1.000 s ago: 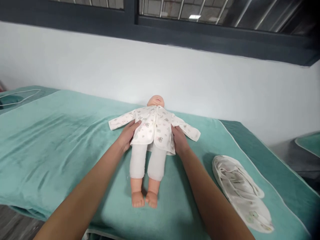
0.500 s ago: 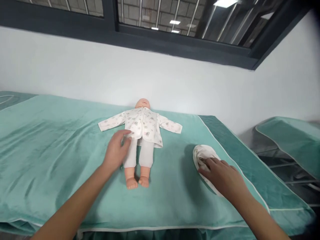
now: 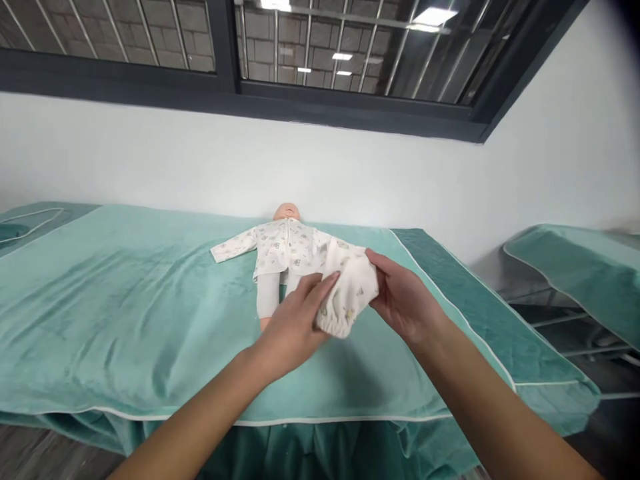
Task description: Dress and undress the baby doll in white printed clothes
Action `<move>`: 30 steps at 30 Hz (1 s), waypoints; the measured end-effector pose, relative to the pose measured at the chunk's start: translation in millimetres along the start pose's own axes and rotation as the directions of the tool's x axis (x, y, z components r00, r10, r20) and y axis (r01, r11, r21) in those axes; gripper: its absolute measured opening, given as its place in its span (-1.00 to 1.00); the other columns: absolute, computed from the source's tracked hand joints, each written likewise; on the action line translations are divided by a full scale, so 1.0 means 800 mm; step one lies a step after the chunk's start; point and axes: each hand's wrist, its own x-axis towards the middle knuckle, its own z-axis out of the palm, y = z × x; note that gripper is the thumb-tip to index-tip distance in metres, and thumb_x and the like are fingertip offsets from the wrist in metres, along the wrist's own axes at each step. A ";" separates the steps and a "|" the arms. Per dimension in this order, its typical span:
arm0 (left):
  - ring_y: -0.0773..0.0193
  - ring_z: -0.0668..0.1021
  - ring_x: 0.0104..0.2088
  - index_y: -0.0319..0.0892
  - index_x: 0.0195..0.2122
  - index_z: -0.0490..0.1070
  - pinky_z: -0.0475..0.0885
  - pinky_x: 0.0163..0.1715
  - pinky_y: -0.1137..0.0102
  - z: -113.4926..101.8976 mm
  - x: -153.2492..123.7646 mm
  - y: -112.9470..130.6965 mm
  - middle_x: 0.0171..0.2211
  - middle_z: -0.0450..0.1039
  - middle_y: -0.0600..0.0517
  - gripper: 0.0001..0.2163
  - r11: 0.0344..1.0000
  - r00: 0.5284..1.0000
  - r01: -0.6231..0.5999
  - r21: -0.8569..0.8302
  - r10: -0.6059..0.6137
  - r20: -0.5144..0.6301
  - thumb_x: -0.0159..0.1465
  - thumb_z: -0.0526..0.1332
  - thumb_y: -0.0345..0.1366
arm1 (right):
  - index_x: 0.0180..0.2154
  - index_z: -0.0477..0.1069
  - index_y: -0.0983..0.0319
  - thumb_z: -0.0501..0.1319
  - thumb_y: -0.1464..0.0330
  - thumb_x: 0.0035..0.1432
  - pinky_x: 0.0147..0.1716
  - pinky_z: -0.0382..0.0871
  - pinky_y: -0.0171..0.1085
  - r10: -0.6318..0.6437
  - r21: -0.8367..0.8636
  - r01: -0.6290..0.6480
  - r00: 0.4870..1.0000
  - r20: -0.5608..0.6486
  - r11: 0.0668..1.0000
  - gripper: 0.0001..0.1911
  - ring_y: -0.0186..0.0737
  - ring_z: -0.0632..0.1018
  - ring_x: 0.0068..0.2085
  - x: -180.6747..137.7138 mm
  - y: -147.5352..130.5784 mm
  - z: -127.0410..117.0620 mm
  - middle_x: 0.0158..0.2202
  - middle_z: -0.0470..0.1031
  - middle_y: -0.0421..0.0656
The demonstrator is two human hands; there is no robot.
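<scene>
A baby doll [image 3: 280,250] lies on its back on the teal-covered bed [image 3: 100,313], head toward the wall, wearing a white printed top and white leggings. I hold a bunched white printed baby garment [image 3: 347,290] in the air above the doll's legs. My left hand [image 3: 295,323] grips its near left side with the fingers on the cloth. My right hand [image 3: 403,300] grips its right side. The garment and my hands hide the doll's lower legs and feet.
The bed's front edge with white piping [image 3: 280,421] runs just below my forearms. A white wall [image 3: 350,167] and a dark-framed window [image 3: 250,53] lie behind the bed. A second teal-covered bed [image 3: 575,267] stands at the right, across a gap.
My right hand picked up the white garment from the bed at the right and carried it left over the doll. My left hand left the doll's hip and took hold of the garment.
</scene>
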 end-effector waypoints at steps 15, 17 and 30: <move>0.37 0.37 -0.64 -0.21 -0.51 0.51 0.15 -0.69 0.51 -0.191 0.076 0.074 -0.60 0.40 0.08 -0.95 0.900 0.912 0.410 -0.148 -0.402 0.084 0.00 0.35 -0.37 | -0.06 0.42 0.09 0.27 0.41 0.17 -0.11 0.32 -0.09 -0.440 -0.497 0.818 0.347 0.829 -0.291 -0.72 -0.05 0.35 -0.01 -0.005 -0.049 0.112 0.00 0.36 -0.09; 0.36 0.41 -0.64 -0.20 -0.52 0.54 0.16 -0.71 0.53 -0.205 0.079 0.078 -0.59 0.43 0.07 -0.92 0.917 0.918 0.396 -0.054 -0.393 0.055 -0.06 0.40 -0.40 | -0.20 0.46 0.15 0.24 0.41 0.19 -0.16 0.30 -0.11 -0.454 -0.513 0.787 0.339 0.824 -0.342 -0.88 -0.06 0.34 -0.05 -0.002 -0.060 0.124 -0.05 0.37 -0.08; 0.10 0.62 -0.20 -0.24 -0.31 0.54 0.52 -0.30 0.44 -0.216 0.056 0.119 -0.33 0.57 0.03 -0.79 0.914 0.959 0.130 -0.385 -0.214 -0.184 0.03 0.43 -0.31 | -0.39 0.44 0.24 0.33 0.30 0.07 -0.34 0.35 -0.30 -0.410 -0.345 0.627 0.745 0.525 0.698 -0.86 -0.26 0.50 -0.34 0.029 -0.111 0.165 -0.46 0.39 -0.25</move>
